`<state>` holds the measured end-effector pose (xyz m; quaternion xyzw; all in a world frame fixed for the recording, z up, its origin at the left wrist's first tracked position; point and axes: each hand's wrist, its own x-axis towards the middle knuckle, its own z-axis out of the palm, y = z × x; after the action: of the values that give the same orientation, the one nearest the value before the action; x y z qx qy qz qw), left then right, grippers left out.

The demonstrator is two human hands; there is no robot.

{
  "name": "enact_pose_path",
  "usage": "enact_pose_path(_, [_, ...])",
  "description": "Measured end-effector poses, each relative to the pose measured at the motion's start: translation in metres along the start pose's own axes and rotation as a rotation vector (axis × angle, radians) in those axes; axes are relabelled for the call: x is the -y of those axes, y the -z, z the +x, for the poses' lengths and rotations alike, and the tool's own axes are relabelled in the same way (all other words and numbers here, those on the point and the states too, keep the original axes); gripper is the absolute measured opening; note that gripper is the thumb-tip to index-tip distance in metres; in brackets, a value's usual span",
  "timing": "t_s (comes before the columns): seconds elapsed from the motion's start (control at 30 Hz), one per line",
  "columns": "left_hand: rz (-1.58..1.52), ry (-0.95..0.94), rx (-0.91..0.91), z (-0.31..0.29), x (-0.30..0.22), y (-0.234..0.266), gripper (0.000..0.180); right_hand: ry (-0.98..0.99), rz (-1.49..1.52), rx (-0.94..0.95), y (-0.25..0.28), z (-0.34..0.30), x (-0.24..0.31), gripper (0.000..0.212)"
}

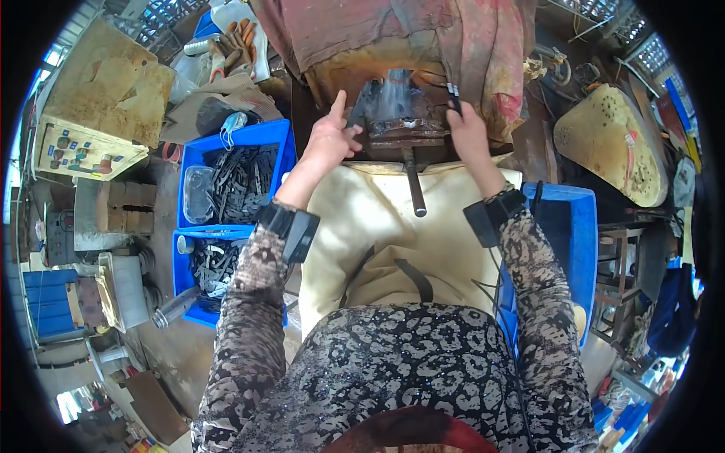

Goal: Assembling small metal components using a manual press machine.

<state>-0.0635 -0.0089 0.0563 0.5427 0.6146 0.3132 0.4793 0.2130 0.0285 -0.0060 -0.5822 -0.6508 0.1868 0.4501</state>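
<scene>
In front of me is a metal vise-like fixture (408, 134) with a rod handle (413, 181) pointing toward me. A pale, streaked patch, perhaps water or glare, shows above its jaws. My left hand (330, 142) is at the fixture's left side, index finger stretched out, the other fingers curled at a dark flat metal strip (355, 112). At the right side, my right hand (470, 134) is closed round a slim black piece (453, 94) with light marks near its upper end. Its exact kind cannot be made out.
Blue bins (284, 162) of dark metal strips stand at my left, another blue bin (570, 208) at my right. A cream apron (340, 226) covers my lap. Reddish cloth (362, 34) hangs beyond the fixture. A control box (83, 155) stands far left.
</scene>
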Motion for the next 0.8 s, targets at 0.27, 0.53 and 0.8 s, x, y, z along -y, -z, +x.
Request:
enact_pose_path(0.27, [0.726, -0.373, -0.128, 0.074, 0.044, -0.011, 0.028, -0.112, -0.319, 0.071, 0.014, -0.010, -0.007, 0.020])
enact_pose_path(0.53, [0.779, -0.519, 0.120, 0.088, 0.047, -0.027, 0.034, -0.109, -0.320, -0.005, 0.010, -0.011, 0.001, 0.020])
enact_pose_path(0.8, [0.923, -0.743, 0.219, 0.110, 0.065, -0.025, 0.039, -0.129, -0.444, -0.019, 0.015, -0.013, 0.006, 0.016])
